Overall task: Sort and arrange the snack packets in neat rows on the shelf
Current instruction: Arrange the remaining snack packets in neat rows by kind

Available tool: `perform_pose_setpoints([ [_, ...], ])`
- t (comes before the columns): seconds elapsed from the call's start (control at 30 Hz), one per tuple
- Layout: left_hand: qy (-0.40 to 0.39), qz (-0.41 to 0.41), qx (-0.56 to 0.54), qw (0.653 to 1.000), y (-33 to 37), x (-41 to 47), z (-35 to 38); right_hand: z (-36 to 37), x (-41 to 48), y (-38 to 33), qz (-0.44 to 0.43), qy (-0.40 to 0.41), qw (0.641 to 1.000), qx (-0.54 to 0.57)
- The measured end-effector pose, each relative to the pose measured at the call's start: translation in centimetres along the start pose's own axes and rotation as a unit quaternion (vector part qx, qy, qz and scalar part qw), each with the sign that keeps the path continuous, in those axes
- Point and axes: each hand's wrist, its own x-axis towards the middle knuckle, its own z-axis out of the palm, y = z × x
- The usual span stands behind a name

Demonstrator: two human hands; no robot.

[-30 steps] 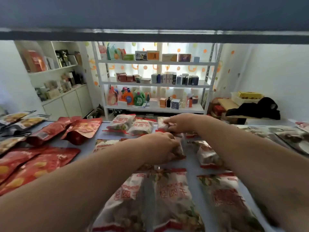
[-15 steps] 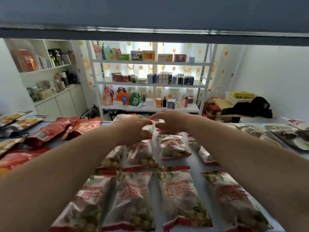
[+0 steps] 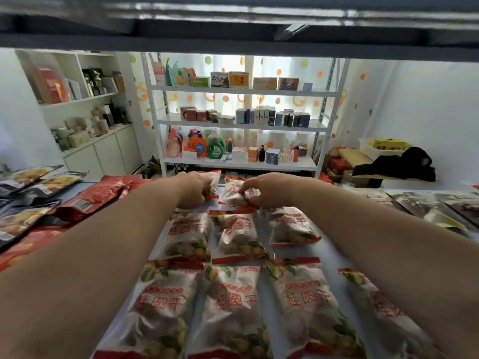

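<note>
**shelfwatcher:** Both hands slid further back since half a second ago, and the left one has split off to its own packet now. Nearest row: four white longan packets [image 3: 308, 304] lying flat side by side on the shelf [image 3: 268, 304], red print facing up. Next row back has three more [image 3: 238, 235], tight together.

**snackrow22:** And the hands?

**shelfwatcher:** Past that row. Left hand [image 3: 193, 190] has its fingers curled shut round a far packet [image 3: 213, 181] at the back edge, tilted up. Right hand [image 3: 269, 189] just beside it, fingers pinching the crumpled rear packet [image 3: 234, 194] from above.

**snackrow22:** Other stuff?

**shelfwatcher:** Red pouches [image 3: 96, 196] and dark packets [image 3: 28, 193] off to the left, greyish ones [image 3: 425, 206] on the right. Further off, a white rack [image 3: 241, 126] with boxes and detergent bottles [image 3: 207, 146].
</note>
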Motion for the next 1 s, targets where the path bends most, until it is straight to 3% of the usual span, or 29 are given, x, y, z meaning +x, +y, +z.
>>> perform_pose_setpoints([
  [0.1,-0.01,0.002,0.025,1.0,-0.7,0.5,-0.1,-0.2,0.1,-0.7,0.002,-0.005,1.0,0.0],
  [0.23,0.042,0.023,-0.055,0.997,-0.7,1.3,0.1,-0.1,0.7,-2.0,-0.007,0.019,0.999,-0.027],
  [0.53,-0.042,0.03,-0.044,0.998,-0.6,2.2,0.9,0.4,0.0,-2.8,0.034,-0.027,0.998,-0.034],
  [0.7,0.003,0.094,-0.059,0.994,0.0,-0.6,-0.5,-0.6,-4.0,-6.2,-0.039,0.066,0.997,-0.014],
  [0.8,0.013,0.165,-0.047,0.985,0.9,-5.4,-0.5,0.3,-7.5,-8.4,-0.074,0.023,0.996,-0.036],
  [0.9,-0.039,0.189,0.017,0.981,0.7,-9.3,0.8,1.5,-8.3,-8.5,-0.016,-0.061,0.995,-0.071],
  [1.0,-0.048,0.199,0.037,0.978,0.4,-10.5,1.7,1.7,-8.2,-8.1,0.028,-0.054,0.997,-0.056],
])
